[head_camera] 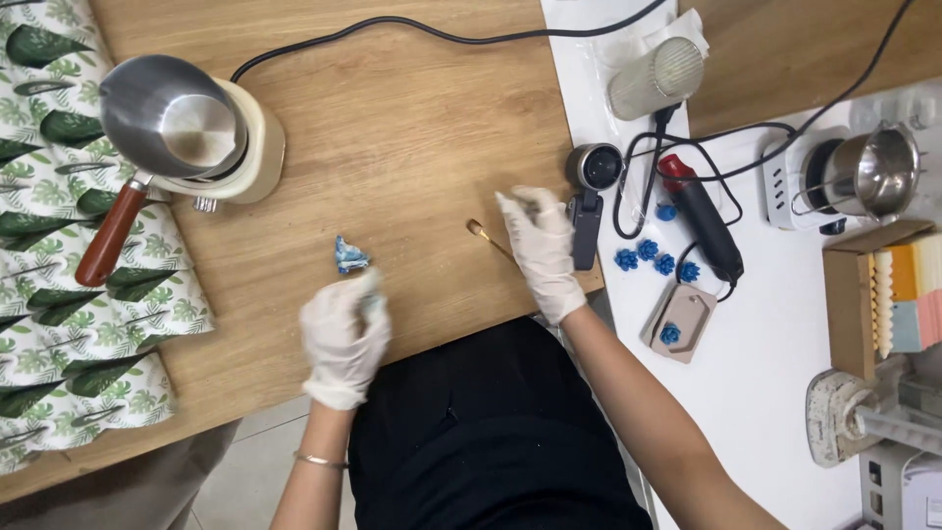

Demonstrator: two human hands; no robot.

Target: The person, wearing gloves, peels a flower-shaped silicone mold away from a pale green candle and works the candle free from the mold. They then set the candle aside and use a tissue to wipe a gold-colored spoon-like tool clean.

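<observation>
Near the front edge of the wooden table [412, 128], the left hand [343, 339], in a white glove, is curled loosely with its fingers bent around something pale and bluish; what exactly it grips is blurred, so I cannot tell for certain. Just beyond its fingertips, toward the table's middle, lies a small crumpled blue piece [349, 255], apart from the glove but very close, and the left hand is plainly the nearer one to it.

The right hand [543, 250], also gloved, rests near the table's right edge, fingers stretched and mostly flat. A thin stick with a brass-coloured tip [484, 237] pokes out from under it; its long axis runs diagonally, the tip pointing toward the table's far left corner. Whether the hand pinches it or merely covers it cannot be told.

At the far left of the table stands a steel melting pot with a wooden handle [172, 123] on a cream heater base. On the white surface [775, 324] to the right lie small blue rosettes [655, 257].
</observation>
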